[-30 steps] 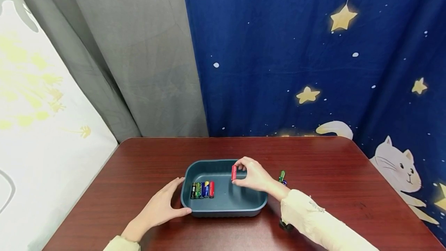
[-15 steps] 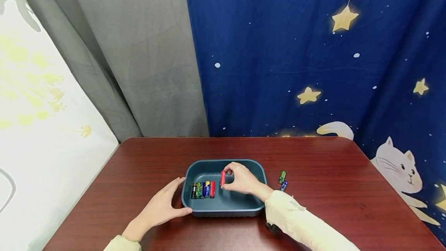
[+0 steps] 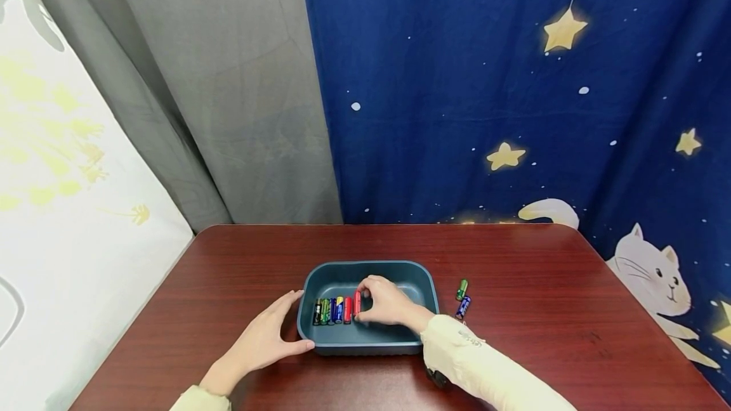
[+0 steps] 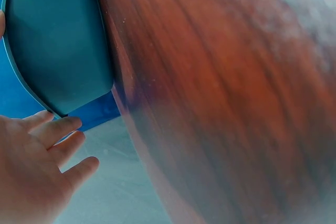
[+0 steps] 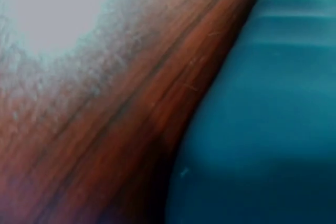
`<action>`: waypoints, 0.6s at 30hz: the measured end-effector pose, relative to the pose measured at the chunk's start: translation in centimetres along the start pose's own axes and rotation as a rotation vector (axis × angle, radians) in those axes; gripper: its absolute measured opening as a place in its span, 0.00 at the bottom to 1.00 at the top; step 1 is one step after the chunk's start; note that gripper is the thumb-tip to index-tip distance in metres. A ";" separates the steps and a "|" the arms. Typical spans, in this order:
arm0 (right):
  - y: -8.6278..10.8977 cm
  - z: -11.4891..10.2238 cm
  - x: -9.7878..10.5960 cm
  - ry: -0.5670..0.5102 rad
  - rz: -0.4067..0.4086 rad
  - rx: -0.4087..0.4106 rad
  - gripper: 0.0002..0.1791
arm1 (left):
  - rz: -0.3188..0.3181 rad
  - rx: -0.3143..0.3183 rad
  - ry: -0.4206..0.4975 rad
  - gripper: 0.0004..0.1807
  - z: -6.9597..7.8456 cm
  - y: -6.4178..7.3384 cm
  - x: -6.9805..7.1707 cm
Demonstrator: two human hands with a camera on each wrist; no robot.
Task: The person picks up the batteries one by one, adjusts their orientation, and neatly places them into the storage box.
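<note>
In the head view my right hand (image 3: 387, 302) pinches a red battery (image 3: 357, 304) between thumb and fingers, low inside a blue-green bin (image 3: 394, 351). Just left of it lies another red battery (image 3: 348, 310), at the right end of a row of several batteries in black, green, blue and yellow. My left hand (image 3: 265, 333) touches the bin's left side, thumb and fingers spread. The left wrist view shows that hand (image 4: 44, 166) with its fingertips at the bin's rim (image 4: 26, 90). Only the bin's outer wall (image 5: 268, 108) and the table appear in the right wrist view; the hand is hidden there.
On the brown table (image 3: 542, 335), right of the bin, lie a green battery (image 3: 462, 289) and a blue battery (image 3: 463, 307). Behind the table hang a grey curtain (image 3: 240, 94) and a blue starry curtain (image 3: 434, 81).
My right hand has moved left and down in the bin, bringing the red battery beside the row. The green and blue batteries on the table have come into full sight. The left hand stays put.
</note>
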State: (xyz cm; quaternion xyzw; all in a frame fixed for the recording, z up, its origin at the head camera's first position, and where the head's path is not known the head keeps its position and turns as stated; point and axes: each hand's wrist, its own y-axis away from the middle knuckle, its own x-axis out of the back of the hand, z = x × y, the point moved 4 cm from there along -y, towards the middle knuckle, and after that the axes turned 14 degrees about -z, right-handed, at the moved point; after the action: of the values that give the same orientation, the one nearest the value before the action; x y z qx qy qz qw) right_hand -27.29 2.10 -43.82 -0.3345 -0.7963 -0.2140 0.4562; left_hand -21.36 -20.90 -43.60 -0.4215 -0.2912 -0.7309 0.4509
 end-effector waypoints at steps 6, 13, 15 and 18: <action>-0.3 0.0 -0.6 0.036 -0.036 -0.038 0.23 | -0.002 0.006 -0.005 0.50 -0.1 -0.1 -0.1; -0.5 -0.4 -1.0 0.047 -0.053 -0.050 0.25 | 0.001 0.003 -0.001 0.50 0.0 0.0 -0.1; -0.6 -0.4 -1.1 0.053 -0.054 -0.057 0.25 | 0.004 0.002 -0.004 0.50 0.0 -0.1 -0.1; -0.7 -0.3 -1.2 0.057 -0.054 -0.056 0.26 | 0.005 0.004 -0.008 0.50 0.1 0.0 0.0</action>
State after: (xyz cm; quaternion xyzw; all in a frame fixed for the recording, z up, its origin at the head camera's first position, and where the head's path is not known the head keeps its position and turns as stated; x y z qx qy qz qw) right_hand -27.16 0.99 -44.72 -0.3193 -0.7855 -0.2579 0.4632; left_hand -21.35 -20.78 -43.59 -0.4243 -0.2932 -0.7276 0.4523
